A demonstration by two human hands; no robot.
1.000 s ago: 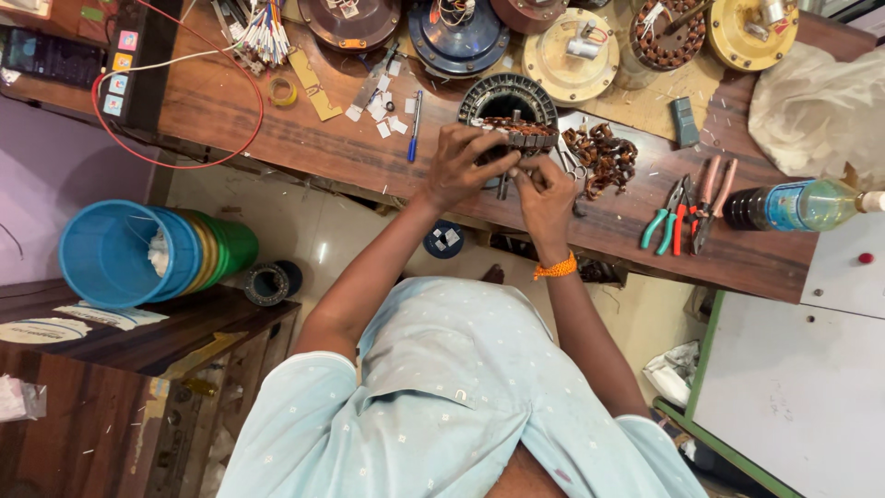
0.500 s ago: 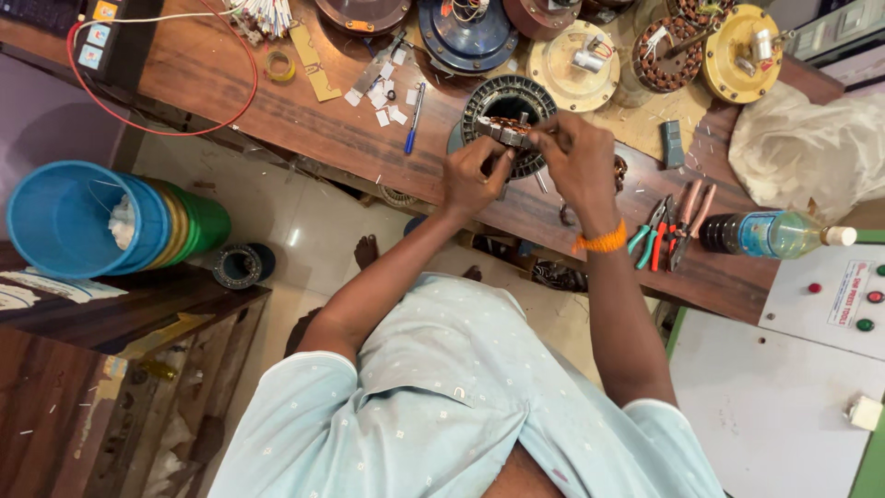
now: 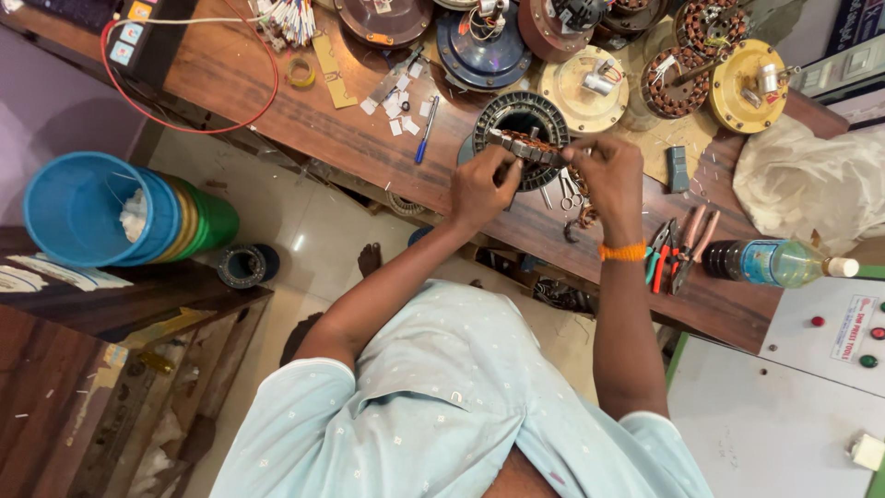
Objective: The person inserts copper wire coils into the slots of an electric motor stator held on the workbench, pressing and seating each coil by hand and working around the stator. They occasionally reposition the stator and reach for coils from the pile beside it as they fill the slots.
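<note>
The left hand point(image 3: 481, 189) and the right hand point(image 3: 608, 175) are both closed on one thing: a round dark metal ring with slots point(image 3: 524, 138). Each hand pinches one side of the ring, with the fingers curled tight. The ring is held up just over the far part of the brown wooden desk point(image 3: 277, 111). The right wrist has an orange band point(image 3: 622, 251).

Under the hands lie small scissors point(image 3: 572, 198) and a twist of copper wire point(image 3: 585, 217). A blue pen point(image 3: 426, 129) lies left of the left hand, near little white paper bits point(image 3: 396, 101). To the right are pliers with red and green handles point(image 3: 678, 254), then a plastic bottle point(image 3: 779, 263) lying on its side. At the back of the desk sit round motor parts: a blue one point(image 3: 484, 51) and a yellow one point(image 3: 751, 88). Down on the left stands a stack of buckets point(image 3: 111, 210)
</note>
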